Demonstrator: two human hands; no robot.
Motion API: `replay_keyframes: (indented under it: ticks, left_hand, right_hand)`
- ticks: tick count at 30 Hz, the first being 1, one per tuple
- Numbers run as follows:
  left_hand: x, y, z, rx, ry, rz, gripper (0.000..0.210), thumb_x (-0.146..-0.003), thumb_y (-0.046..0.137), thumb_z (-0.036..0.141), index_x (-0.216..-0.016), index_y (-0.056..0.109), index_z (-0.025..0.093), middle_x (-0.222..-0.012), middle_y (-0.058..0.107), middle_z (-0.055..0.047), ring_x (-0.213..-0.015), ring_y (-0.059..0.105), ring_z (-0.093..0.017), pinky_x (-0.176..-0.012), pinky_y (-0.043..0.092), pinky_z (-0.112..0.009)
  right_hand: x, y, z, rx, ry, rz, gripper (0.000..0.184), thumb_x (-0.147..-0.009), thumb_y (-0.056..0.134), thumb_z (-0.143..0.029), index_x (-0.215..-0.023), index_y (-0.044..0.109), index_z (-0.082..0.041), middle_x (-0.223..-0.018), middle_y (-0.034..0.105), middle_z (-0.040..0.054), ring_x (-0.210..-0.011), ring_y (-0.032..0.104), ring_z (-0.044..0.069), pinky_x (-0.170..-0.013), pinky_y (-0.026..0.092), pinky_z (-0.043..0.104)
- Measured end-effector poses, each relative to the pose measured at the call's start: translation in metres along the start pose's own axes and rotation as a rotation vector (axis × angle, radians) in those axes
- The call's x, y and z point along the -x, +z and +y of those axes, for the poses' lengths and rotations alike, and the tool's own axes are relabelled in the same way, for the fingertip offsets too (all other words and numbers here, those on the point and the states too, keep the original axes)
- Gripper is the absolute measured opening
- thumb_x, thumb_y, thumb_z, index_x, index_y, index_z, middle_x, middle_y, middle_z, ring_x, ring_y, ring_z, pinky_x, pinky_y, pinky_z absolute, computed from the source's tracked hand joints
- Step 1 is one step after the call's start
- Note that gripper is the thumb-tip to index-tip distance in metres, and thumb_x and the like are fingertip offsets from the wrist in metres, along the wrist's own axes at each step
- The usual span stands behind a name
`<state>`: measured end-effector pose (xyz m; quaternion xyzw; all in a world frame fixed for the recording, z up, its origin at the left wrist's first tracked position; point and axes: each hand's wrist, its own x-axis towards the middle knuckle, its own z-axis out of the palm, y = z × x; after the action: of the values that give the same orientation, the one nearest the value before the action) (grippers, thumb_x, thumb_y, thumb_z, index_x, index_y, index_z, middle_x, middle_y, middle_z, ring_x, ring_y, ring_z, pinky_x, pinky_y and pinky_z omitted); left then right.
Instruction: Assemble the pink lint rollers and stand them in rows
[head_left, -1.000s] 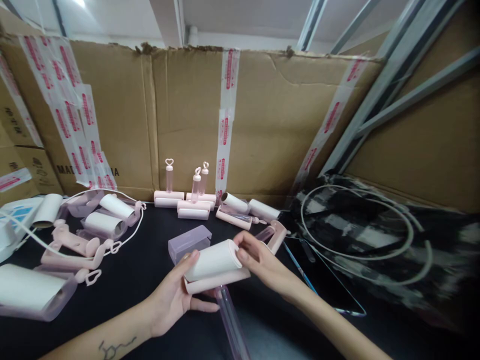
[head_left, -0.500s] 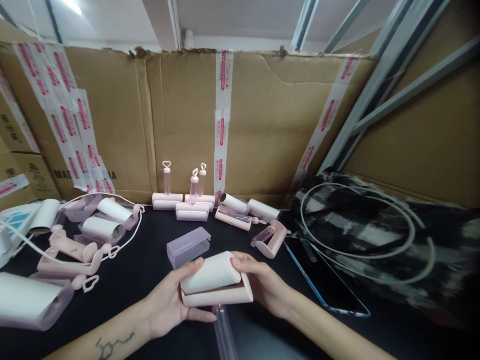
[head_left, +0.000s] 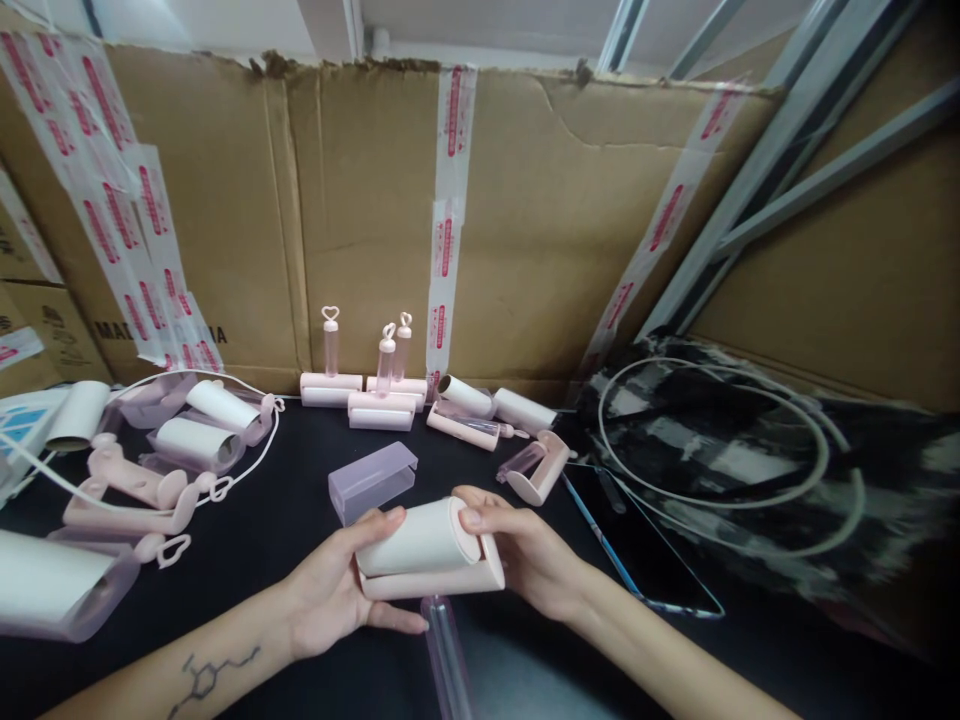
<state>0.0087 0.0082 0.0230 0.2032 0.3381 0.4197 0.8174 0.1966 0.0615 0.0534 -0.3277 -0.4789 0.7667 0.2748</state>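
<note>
Between my two hands is a lint roller, made up of a white paper roll (head_left: 412,543), a pink holder (head_left: 442,580) and a clear purplish handle (head_left: 448,660) pointing down toward me. My left hand (head_left: 330,580) grips the left end, its thumb on top of the roll. At the other end, my right hand (head_left: 532,555) is closed round the holder, with the thumb pressing the roll's rim. The roll lies along the holder; a thin gap shows between them at the right. Just behind rests a translucent purple cover (head_left: 375,480).
Several assembled lint rollers (head_left: 381,410) stand against the cardboard wall (head_left: 367,220). Loose white rolls (head_left: 199,440), pink holders (head_left: 127,515) and covers lie to the left. A phone (head_left: 645,540) and a black plastic bundle (head_left: 720,450) with a white cable are at right.
The gap between the white roll and the pink holder has narrowed as the roll sits lower in it. Both hands keep their grip. The camera view has shifted slightly.
</note>
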Motion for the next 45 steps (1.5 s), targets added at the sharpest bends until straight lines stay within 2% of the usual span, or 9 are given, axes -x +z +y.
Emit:
replay_keyframes:
  ticks: [9,14,16,21,29,35,39,42,45]
  left_hand:
    - [0.003,0.004,0.0,-0.061,0.01,0.023,0.042,-0.08,0.06,0.036,-0.114,0.047,0.014,-0.087,0.065,-0.01,-0.076,0.066,-0.022,-0.059,0.057,-0.032]
    - [0.005,0.004,-0.001,-0.087,0.049,0.102,0.039,-0.077,0.065,0.035,-0.106,0.047,0.017,-0.089,0.065,-0.009,-0.074,0.068,-0.02,-0.056,0.056,-0.025]
    - [0.005,0.004,-0.002,-0.107,0.08,0.114,0.036,-0.076,0.066,0.034,-0.102,0.047,0.017,-0.085,0.065,-0.007,-0.072,0.068,-0.02,-0.055,0.056,-0.024]
    - [0.007,0.006,-0.006,-0.18,0.103,0.117,0.032,-0.075,0.067,0.034,-0.094,0.045,0.019,-0.08,0.062,-0.003,-0.071,0.067,-0.02,-0.054,0.056,-0.025]
    - [0.01,0.012,-0.017,-0.315,0.102,0.057,0.031,-0.075,0.066,0.037,-0.09,0.047,0.02,-0.08,0.061,-0.002,-0.072,0.065,-0.019,-0.052,0.054,-0.024]
    - [0.014,0.013,0.002,-0.114,0.228,-0.054,0.047,-0.086,0.039,0.053,-0.107,0.051,0.013,-0.098,0.061,-0.012,-0.089,0.063,-0.027,-0.069,0.055,-0.039]
    - [0.018,0.014,0.011,0.013,0.306,-0.118,0.041,-0.088,0.037,0.04,-0.112,0.051,0.011,-0.105,0.06,-0.013,-0.098,0.059,-0.03,-0.08,0.052,-0.044]
    - [0.018,0.013,0.015,-0.013,0.356,-0.054,0.034,-0.084,0.048,0.027,-0.116,0.049,0.014,-0.11,0.058,-0.011,-0.1,0.059,-0.028,-0.08,0.052,-0.043]
    - [0.016,0.011,0.017,-0.073,0.454,0.016,0.032,-0.084,0.053,0.024,-0.115,0.05,0.017,-0.115,0.056,-0.011,-0.101,0.058,-0.027,-0.079,0.053,-0.04]
  right_hand:
    - [0.0,-0.003,0.002,0.173,-0.122,-0.043,0.048,-0.061,0.066,-0.039,-0.056,0.023,-0.02,-0.055,0.028,-0.0067,-0.046,0.023,0.007,-0.044,0.016,0.023]
    - [0.008,-0.021,-0.013,0.985,-0.653,0.141,0.045,-0.08,0.051,-0.053,-0.052,0.045,-0.019,-0.056,0.04,-0.0011,-0.053,0.036,0.013,-0.052,0.026,0.027]
    - [0.009,-0.026,-0.016,1.091,-0.777,0.262,0.044,-0.085,0.043,-0.054,-0.064,0.059,-0.019,-0.063,0.049,0.0024,-0.059,0.044,0.016,-0.058,0.033,0.029]
    - [0.003,-0.009,0.005,0.599,-0.775,0.228,0.043,-0.095,0.026,-0.044,-0.105,0.061,-0.021,-0.101,0.059,0.0068,-0.09,0.056,0.02,-0.075,0.044,0.032]
    - [0.007,0.011,0.019,0.45,-0.667,0.155,0.05,-0.091,0.039,-0.046,-0.061,0.065,-0.017,-0.071,0.065,0.0059,-0.071,0.061,0.019,-0.071,0.045,0.031]
    - [-0.002,0.002,0.012,0.395,-0.564,0.254,0.052,-0.091,0.034,-0.048,-0.068,0.069,-0.017,-0.084,0.069,0.0072,-0.082,0.062,0.022,-0.081,0.043,0.033]
    - [-0.008,-0.008,0.017,0.359,-0.515,0.169,0.045,-0.092,0.028,-0.046,-0.095,0.064,-0.019,-0.111,0.063,0.0076,-0.1,0.058,0.026,-0.084,0.045,0.038]
    - [-0.008,-0.02,0.017,0.56,-0.724,0.158,0.037,-0.089,0.035,-0.035,-0.123,0.047,-0.024,-0.129,0.05,0.0069,-0.115,0.049,0.028,-0.091,0.044,0.044]
    - [-0.006,-0.031,0.013,1.024,-1.203,0.243,0.051,-0.081,0.052,-0.02,-0.129,0.041,-0.033,-0.135,0.043,0.0031,-0.124,0.04,0.028,-0.102,0.033,0.048]
